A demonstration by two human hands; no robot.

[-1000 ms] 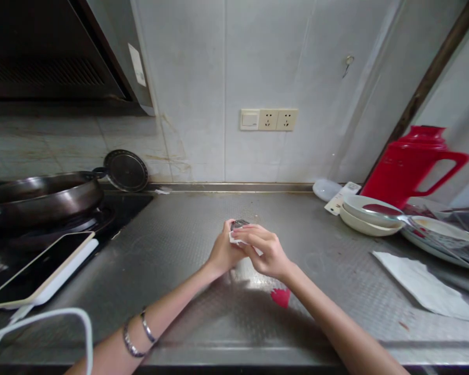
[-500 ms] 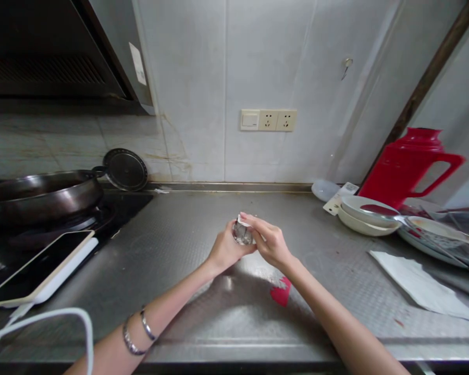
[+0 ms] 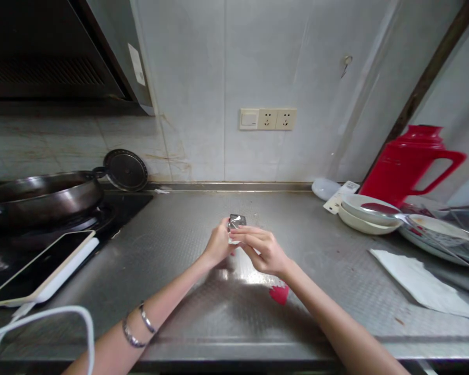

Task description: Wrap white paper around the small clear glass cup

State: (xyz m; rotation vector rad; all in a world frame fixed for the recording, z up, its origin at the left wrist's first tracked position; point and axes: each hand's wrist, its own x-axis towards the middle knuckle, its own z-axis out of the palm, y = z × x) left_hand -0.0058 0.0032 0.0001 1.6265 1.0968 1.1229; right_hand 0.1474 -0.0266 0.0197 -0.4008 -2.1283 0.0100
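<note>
Over the middle of the counter, my left hand (image 3: 218,244) is closed around a small dark, shiny, see-through container (image 3: 237,221). I cannot make out its exact kind. My right hand (image 3: 263,250) is bent over its near side, the fingertips pressed together against it. A whitish bit (image 3: 233,241) shows under those fingertips; whether they grip it is hidden. Below the right wrist, a torn red scrap (image 3: 279,295) lies on the metal counter (image 3: 172,307). Two silver bangles (image 3: 133,333) circle my left forearm.
To the left are a steel pan (image 3: 50,198) on the stove, a round black lid (image 3: 125,170), a phone (image 3: 42,265) and a white cable (image 3: 62,311). Bowls (image 3: 369,221), a red thermos jug (image 3: 410,164), a plate (image 3: 418,242) and a white napkin (image 3: 420,284) are at right.
The container has been turned in my left hand, so a dark, shiny face now points up and away. My right fingers have shifted from its top down to its near side.
</note>
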